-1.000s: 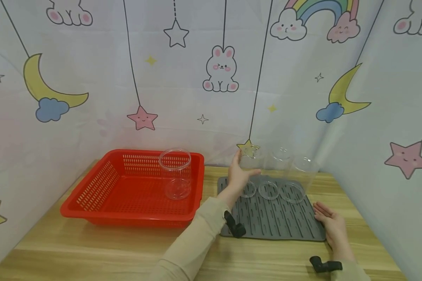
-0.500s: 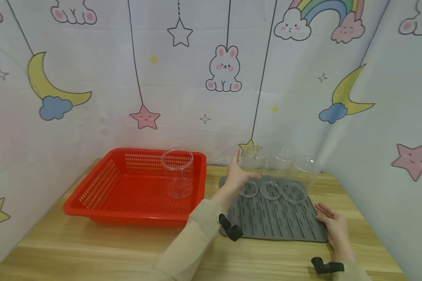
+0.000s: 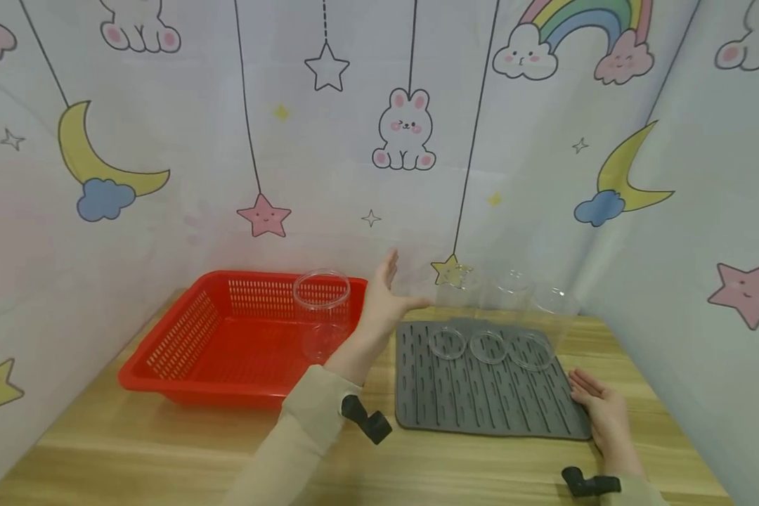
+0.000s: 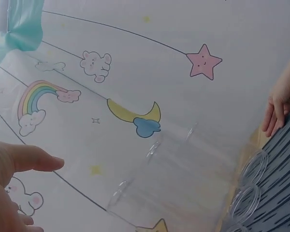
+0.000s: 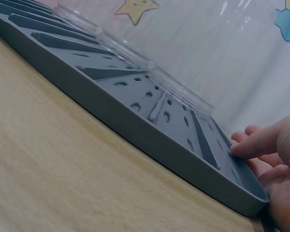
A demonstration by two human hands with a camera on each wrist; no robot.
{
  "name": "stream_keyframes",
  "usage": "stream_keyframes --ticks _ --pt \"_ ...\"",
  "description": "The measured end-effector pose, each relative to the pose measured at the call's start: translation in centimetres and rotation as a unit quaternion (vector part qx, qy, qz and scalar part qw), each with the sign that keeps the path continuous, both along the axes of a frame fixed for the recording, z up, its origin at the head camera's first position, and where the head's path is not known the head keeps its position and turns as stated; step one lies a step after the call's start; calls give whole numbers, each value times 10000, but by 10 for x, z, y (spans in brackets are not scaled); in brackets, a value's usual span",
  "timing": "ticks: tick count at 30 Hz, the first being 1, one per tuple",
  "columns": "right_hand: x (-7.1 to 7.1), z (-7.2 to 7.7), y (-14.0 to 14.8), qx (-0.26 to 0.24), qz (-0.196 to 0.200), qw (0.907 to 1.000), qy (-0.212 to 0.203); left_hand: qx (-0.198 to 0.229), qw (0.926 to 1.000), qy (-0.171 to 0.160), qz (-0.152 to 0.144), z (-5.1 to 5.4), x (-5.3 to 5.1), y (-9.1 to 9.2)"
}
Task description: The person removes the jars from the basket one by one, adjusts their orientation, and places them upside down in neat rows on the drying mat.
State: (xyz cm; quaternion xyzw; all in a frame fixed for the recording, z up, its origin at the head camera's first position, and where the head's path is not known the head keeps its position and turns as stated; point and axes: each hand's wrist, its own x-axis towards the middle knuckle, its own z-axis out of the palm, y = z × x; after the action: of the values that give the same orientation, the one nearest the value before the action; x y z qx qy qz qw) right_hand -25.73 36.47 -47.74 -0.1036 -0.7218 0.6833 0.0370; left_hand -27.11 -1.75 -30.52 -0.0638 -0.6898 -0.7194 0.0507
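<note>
In the head view my left hand (image 3: 376,313) hovers between the basket and the mat, fingers up and thumb spread, holding nothing. Three clear cylindrical cups stand in a row on the grey ridged drying mat (image 3: 481,400): a left cup (image 3: 448,344), a middle cup (image 3: 488,348) and a right cup (image 3: 531,351). Another clear cup (image 3: 321,302) stands inside the red basket (image 3: 202,385), partly behind my left hand. My right hand (image 3: 602,414) rests at the mat's right edge, fingers loosely extended; the right wrist view shows its thumb (image 5: 253,145) over the rim.
A wooden table (image 3: 183,450) carries the basket at left and the mat at right. Behind stands a pale cloth backdrop (image 3: 329,154) printed with stars, moons and rabbits. The left wrist view catches a turquoise fabric piece (image 4: 26,29) at its upper corner.
My left hand has drawn away from the left cup on the mat and moved left toward the basket, its fingers spread. My right hand stays at the mat's edge.
</note>
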Motion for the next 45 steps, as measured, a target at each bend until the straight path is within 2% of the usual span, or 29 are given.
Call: stream_keyframes --ticks 7,13,19,25,28,32,37,40,42,45 --pt "2 -1 3 29 38 10000 27 -278 9985 128 455 14 9 -36" --pt "2 2 7 87 -54 9999 -62 -536 9964 -71 652 22 11 -64" --pt "-1 1 8 28 -126 9996 -265 -1092 9902 -433 760 12 1 -92" --pt "-1 0 6 -32 -137 9998 -122 -1432 9835 -819 746 -2 -8 -126" --pt "-1 0 6 -69 -98 9999 37 -1583 9794 -1100 597 -9 -12 -142" --pt "0 0 7 -123 -12 9998 171 -1651 9735 -1560 252 -19 -18 -158" --pt "0 0 8 -30 27 9998 179 -1879 9595 -2085 -248 -29 -23 -167" --pt "-1 0 8 -57 58 9998 185 -1983 9518 -2306 -407 -34 -25 -171" --pt "-1 -1 7 -54 79 9998 165 -2027 9495 -2357 -434 -38 -28 -174" --pt "-1 -2 5 -47 136 9998 147 -1901 9535 -2285 -509 -44 -32 -176"
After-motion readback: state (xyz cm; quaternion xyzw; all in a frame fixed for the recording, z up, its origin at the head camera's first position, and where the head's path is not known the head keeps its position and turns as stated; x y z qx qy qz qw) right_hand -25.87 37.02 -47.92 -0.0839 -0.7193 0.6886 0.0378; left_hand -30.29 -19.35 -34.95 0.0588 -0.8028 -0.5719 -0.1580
